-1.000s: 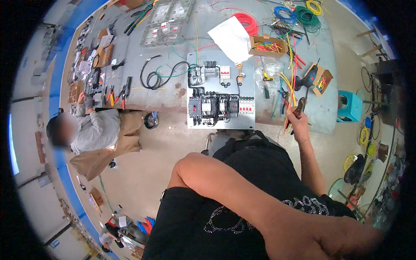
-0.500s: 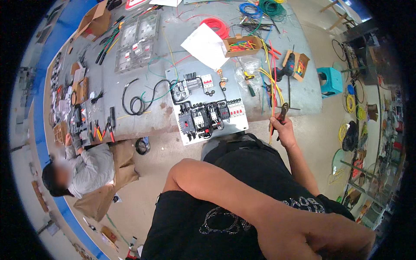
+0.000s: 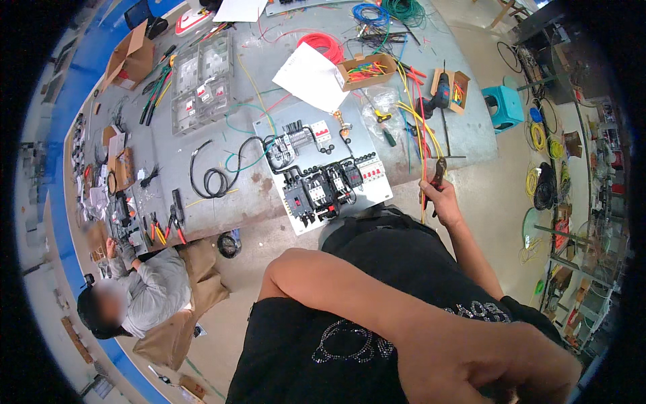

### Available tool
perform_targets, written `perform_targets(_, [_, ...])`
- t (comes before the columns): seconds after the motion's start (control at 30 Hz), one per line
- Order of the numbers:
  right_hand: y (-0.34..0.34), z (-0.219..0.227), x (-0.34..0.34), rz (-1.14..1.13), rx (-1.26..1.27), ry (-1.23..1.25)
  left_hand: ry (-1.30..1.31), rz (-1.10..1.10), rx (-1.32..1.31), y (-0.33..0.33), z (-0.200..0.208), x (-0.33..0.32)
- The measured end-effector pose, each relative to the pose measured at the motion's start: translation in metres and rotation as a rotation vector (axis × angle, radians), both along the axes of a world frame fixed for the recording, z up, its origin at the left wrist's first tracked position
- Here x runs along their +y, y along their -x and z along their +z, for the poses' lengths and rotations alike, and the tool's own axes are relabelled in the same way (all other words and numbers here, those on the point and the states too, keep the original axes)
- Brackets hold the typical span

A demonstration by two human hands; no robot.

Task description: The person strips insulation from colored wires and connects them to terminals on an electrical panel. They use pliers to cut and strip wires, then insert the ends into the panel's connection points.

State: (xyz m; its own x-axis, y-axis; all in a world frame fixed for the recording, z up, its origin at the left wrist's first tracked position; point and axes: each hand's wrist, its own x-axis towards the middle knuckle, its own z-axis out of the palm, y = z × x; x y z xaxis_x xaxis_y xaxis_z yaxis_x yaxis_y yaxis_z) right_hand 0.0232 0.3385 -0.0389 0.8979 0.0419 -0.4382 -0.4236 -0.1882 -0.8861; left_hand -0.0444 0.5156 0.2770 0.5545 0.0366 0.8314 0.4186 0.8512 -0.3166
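Note:
In my right hand (image 3: 442, 200) is a pair of dark-jawed pliers (image 3: 439, 170), fingers closed around the handles at the front edge of the table. Long red and yellow wires (image 3: 423, 148) run down from the tabletop beside the pliers and past that hand; whether its fingers also pinch them is unclear. My left arm bends across my body, bringing my left hand (image 3: 511, 357) close up at the lower right, its fingers hidden. Left of the pliers lies a grey mounting panel (image 3: 367, 145) carrying black contactors, breakers and a terminal strip, its near corner overhanging the edge.
A cordless drill (image 3: 441, 94), a screwdriver (image 3: 389, 138) and a small carton of coloured sleeves (image 3: 369, 73) lie beyond the wires. Black cable (image 3: 217, 182) coils left of the panel. A co-worker in grey (image 3: 158, 286) sits far left. A teal stool (image 3: 506, 109) stands right.
The whole view has turned slightly, so the panel appears more tilted and the co-worker lower. My right hand keeps its grip on the pliers; my left arm stays folded across me.

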Motion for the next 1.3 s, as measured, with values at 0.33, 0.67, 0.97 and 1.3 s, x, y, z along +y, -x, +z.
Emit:
perform_targets(0.33, [0.006, -0.008, 0.009, 0.012, 0.080, 0.050, -0.049, 0.027, -0.007, 0.004, -0.006, 0.023])
perform_targets(0.67, [0.014, -0.021, 0.002, -0.017, 0.115, -0.001, 0.029, -0.074, 0.116, 0.006, 0.004, 0.024])
perform_targets(0.97, [0.011, -0.031, -0.033, -0.103, 0.126, 0.048, -1.197, 0.032, -0.056, -0.052, -0.131, 0.108])
perform_targets(1.3, [-0.005, 0.024, 0.024, 0.358, 0.128, -0.012, -1.820, 0.206, 0.841, -0.024, -0.319, 0.095])
